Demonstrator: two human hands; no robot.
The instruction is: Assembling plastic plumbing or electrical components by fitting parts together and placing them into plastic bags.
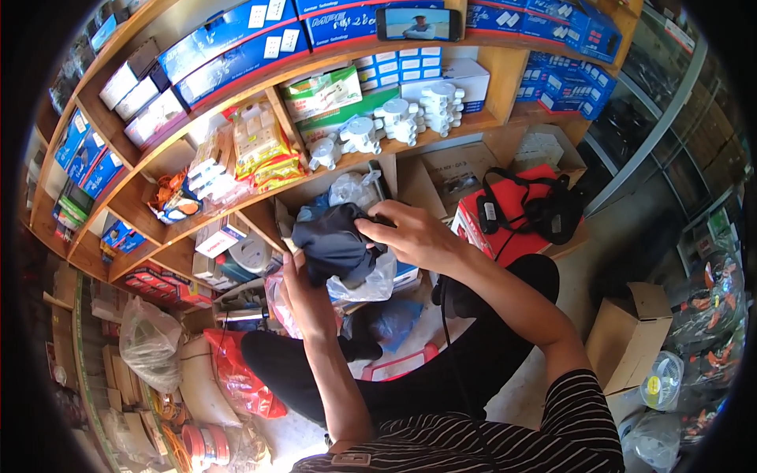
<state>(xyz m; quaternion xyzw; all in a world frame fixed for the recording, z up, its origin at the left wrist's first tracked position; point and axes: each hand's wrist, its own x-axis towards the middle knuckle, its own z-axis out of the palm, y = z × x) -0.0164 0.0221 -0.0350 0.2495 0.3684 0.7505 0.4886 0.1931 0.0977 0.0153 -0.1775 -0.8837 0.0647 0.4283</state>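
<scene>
A crumpled dark cloth (335, 240), black to navy, hangs between my two hands in front of the lower shelf. My left hand (303, 292) grips its left edge, thumb and fingers closed together. The upper right edge is pinched by my right hand (410, 232), its fingers bent over the fabric. Whether it is a garment or a bag cannot be made out. Behind and below the cloth are clear plastic bags (367, 284), partly covered by it.
Wooden shelves (276, 118) hold blue boxes (236, 59), white round junction boxes (402, 120) and yellow packets (264, 150). A phone (418, 24) leans up top. Black straps (556, 209) lie on a red box (473, 221) at right. An open carton (631, 339) stands on the floor.
</scene>
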